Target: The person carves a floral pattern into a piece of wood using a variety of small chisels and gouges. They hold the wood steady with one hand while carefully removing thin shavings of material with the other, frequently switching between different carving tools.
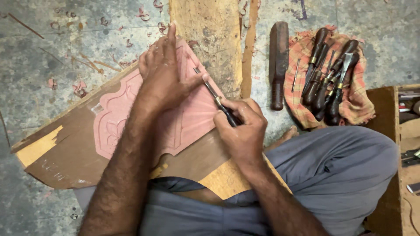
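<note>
A pink carved wooden panel (117, 114) lies on a brown board (65, 153) across my lap. My left hand (164, 74) presses flat on the panel, fingers pointing away, its thumb against the blade of a chisel (214, 97). My right hand (243, 126) is shut around the chisel's dark handle, with the blade tip at the panel's upper right edge beside my left thumb. My left forearm hides the middle of the panel.
Several dark-handled chisels (328, 81) lie on an orange checked cloth (358, 109) at the right. A dark wooden mallet (278, 63) lies beside them. A pale plank (210, 39) runs away behind the panel. A wooden box (409, 131) stands at far right. Wood shavings litter the concrete floor (39, 57).
</note>
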